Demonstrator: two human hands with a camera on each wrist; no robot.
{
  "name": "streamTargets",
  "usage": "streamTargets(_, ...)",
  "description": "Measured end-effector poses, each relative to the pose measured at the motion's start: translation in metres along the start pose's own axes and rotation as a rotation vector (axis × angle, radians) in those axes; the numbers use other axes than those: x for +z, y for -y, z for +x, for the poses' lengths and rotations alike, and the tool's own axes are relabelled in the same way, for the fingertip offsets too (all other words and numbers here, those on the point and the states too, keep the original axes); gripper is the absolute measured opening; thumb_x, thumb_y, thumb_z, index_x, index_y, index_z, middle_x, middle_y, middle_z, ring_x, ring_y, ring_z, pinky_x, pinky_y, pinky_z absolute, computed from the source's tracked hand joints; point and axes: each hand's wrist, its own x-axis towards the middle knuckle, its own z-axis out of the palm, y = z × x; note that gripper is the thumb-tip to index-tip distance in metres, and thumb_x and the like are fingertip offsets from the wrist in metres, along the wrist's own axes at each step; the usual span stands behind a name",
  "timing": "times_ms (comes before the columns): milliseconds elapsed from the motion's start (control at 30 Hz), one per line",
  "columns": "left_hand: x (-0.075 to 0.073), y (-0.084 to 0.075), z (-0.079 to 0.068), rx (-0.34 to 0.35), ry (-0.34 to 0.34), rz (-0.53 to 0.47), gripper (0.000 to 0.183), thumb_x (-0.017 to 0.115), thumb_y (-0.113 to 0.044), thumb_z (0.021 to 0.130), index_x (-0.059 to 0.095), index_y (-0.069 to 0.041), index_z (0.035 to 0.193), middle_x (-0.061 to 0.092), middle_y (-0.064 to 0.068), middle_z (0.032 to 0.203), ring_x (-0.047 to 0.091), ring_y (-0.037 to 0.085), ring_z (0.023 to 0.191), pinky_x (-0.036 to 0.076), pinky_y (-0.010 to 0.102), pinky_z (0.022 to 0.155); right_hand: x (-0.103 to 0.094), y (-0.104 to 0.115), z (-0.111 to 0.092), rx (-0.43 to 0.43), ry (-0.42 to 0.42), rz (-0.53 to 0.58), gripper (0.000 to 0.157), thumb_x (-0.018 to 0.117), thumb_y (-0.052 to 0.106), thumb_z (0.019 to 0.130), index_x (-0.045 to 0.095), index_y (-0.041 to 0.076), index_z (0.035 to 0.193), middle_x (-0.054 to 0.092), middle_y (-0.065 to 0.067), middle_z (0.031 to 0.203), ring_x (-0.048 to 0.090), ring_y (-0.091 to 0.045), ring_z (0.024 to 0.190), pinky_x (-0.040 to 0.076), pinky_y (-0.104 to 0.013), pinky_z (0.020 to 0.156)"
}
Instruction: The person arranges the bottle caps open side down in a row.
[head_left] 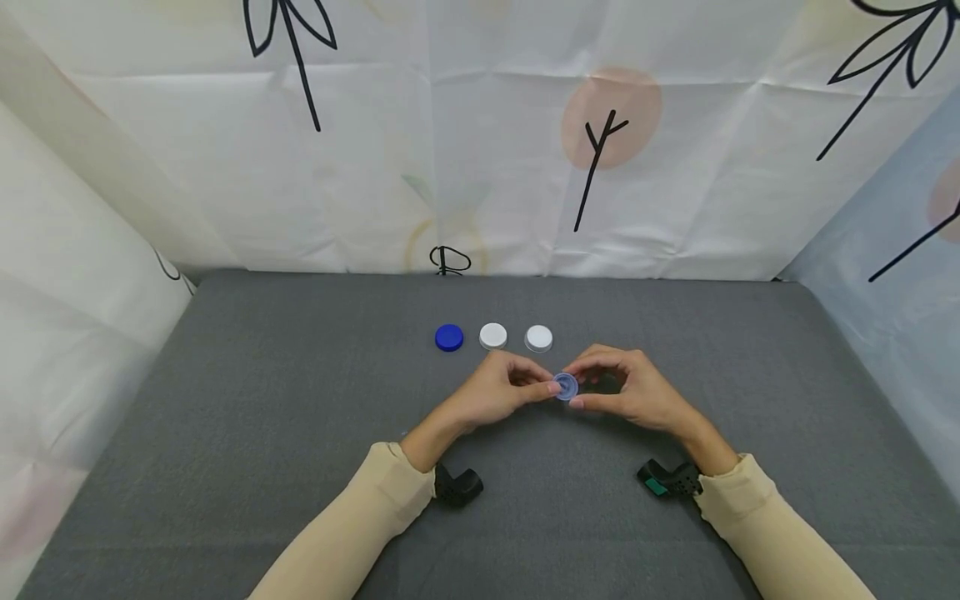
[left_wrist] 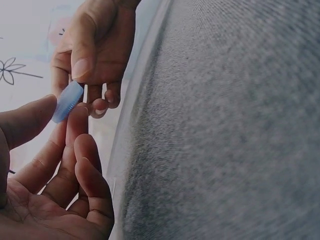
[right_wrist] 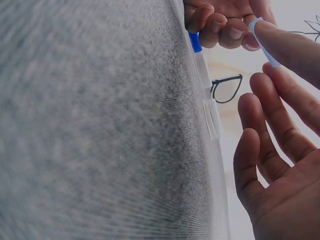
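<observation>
Between the two hands, raised over the grey table, is a light blue bottle cap [head_left: 567,385] with its ringed inner side showing in the head view. The left hand [head_left: 495,390] pinches its left edge between thumb and fingers. From the other side, the right hand [head_left: 637,392] has its thumb and forefinger at the cap's right rim, pinching it too. In the left wrist view the cap [left_wrist: 68,101] appears edge-on with a ribbed side. The right wrist view shows the cap [right_wrist: 270,52] partly covered by the right thumb.
Behind the hands a dark blue cap [head_left: 448,337], a white cap [head_left: 492,336] and another white cap [head_left: 538,337] lie in a row on the grey tabletop [head_left: 300,400]. White patterned cloth [head_left: 495,167] stands along the back and both sides.
</observation>
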Motion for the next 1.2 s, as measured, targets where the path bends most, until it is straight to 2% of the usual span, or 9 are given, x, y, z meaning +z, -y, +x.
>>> streamTargets(167, -0.001, -0.001, 0.0, 0.006, -0.005, -0.007, 0.018, 0.076, -0.015, 0.094, 0.077, 0.0, 0.102, 0.073, 0.001, 0.086, 0.06, 0.008, 0.072, 0.047, 0.022, 0.064, 0.0, 0.003, 0.0, 0.005, -0.001, 0.002, 0.034, 0.081, -0.008, 0.08, 0.075, 0.008, 0.11, 0.07, -0.005, 0.101, 0.061, -0.027, 0.085, 0.053, -0.034, 0.075)
streamTargets(367, -0.002, -0.002, 0.001, 0.073, -0.007, -0.008, 0.014, 0.076, -0.008, 0.092, 0.076, 0.003, 0.101, 0.074, 0.005, 0.086, 0.061, 0.007, 0.071, 0.049, 0.021, 0.064, -0.001, 0.006, 0.0, 0.024, -0.01, 0.014, 0.024, 0.072, -0.009, 0.089, 0.075, 0.007, 0.106, 0.07, -0.006, 0.099, 0.062, -0.019, 0.083, 0.053, -0.03, 0.073)
streamTargets(500, -0.002, -0.003, 0.001, 0.091, -0.015, 0.01, 0.015, 0.077, -0.009, 0.092, 0.076, 0.002, 0.102, 0.074, 0.006, 0.087, 0.064, 0.01, 0.073, 0.05, 0.022, 0.064, -0.001, 0.008, 0.001, 0.024, -0.024, 0.01, 0.022, 0.07, -0.01, 0.09, 0.075, 0.007, 0.103, 0.069, -0.006, 0.097, 0.061, -0.018, 0.082, 0.053, -0.03, 0.072)
streamTargets(733, -0.006, -0.004, 0.001, 0.051, -0.012, 0.013, 0.02, 0.075, -0.017, 0.095, 0.077, -0.001, 0.106, 0.075, 0.006, 0.09, 0.065, 0.018, 0.077, 0.049, 0.024, 0.064, -0.001, 0.011, 0.002, -0.015, -0.075, -0.009, 0.026, 0.073, -0.012, 0.087, 0.076, 0.009, 0.101, 0.069, -0.005, 0.094, 0.06, -0.016, 0.081, 0.051, -0.028, 0.071)
streamTargets(900, -0.007, -0.005, 0.0, 0.004, 0.025, -0.013, 0.022, 0.072, -0.022, 0.097, 0.078, -0.005, 0.11, 0.075, 0.009, 0.098, 0.063, 0.012, 0.081, 0.048, 0.025, 0.068, 0.0, 0.013, 0.003, -0.063, -0.093, 0.0, 0.029, 0.074, -0.015, 0.084, 0.077, 0.008, 0.102, 0.07, -0.007, 0.094, 0.06, -0.017, 0.082, 0.051, -0.027, 0.072)
streamTargets(1067, -0.008, -0.007, -0.001, -0.005, 0.057, -0.047, 0.023, 0.071, -0.02, 0.098, 0.077, -0.004, 0.112, 0.074, 0.011, 0.104, 0.064, 0.01, 0.087, 0.051, 0.03, 0.076, 0.0, 0.015, 0.003, -0.084, -0.088, -0.01, 0.031, 0.075, -0.016, 0.082, 0.077, 0.007, 0.103, 0.07, -0.006, 0.095, 0.06, -0.016, 0.082, 0.051, -0.027, 0.072)
streamTargets(1200, -0.009, -0.008, -0.002, 0.001, 0.061, -0.049, 0.022, 0.072, -0.019, 0.097, 0.076, -0.003, 0.112, 0.075, 0.011, 0.104, 0.067, 0.015, 0.09, 0.052, 0.029, 0.077, 0.0, 0.018, 0.003, -0.055, -0.062, -0.019, 0.03, 0.076, -0.014, 0.083, 0.076, 0.006, 0.106, 0.07, -0.006, 0.097, 0.061, -0.016, 0.084, 0.051, -0.027, 0.074)
